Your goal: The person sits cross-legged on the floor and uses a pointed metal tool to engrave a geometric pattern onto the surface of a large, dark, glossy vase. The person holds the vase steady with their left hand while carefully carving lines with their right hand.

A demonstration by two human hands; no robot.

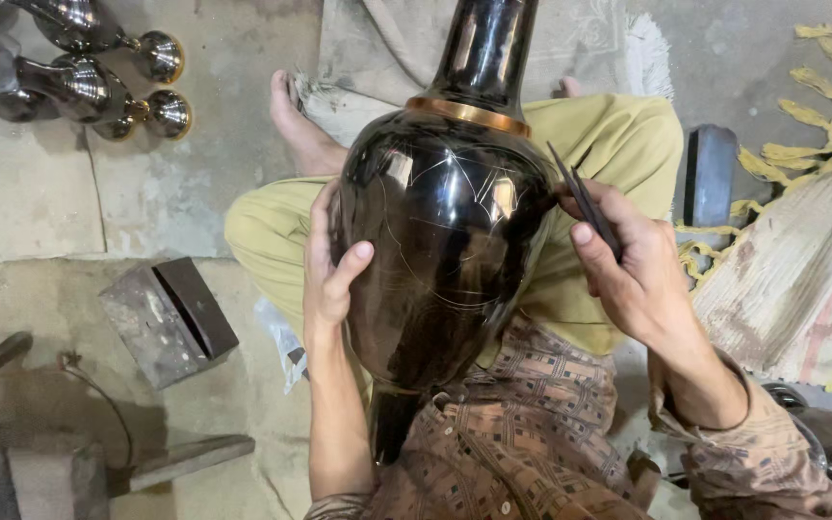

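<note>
Left hand [331, 274] spreads open against the black vase [450, 241], steadying it on the lap. Right hand [628, 265] pinches a thin engraving tool [585, 202], its tip at the vase's shoulder. Looks like line scribing mid-pattern; the next stroke wants a firm brace and light pressure. 2 finished vases [79, 67] lie well apart upper left, a metal block [168, 318] sits near the left knee, a fringed mat [801, 260] crowds the right.

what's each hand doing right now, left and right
Left hand: open, palm and fingers pressed against the side of the black vase.
Right hand: closed on a thin dark engraving tool, tip at the vase.
</note>
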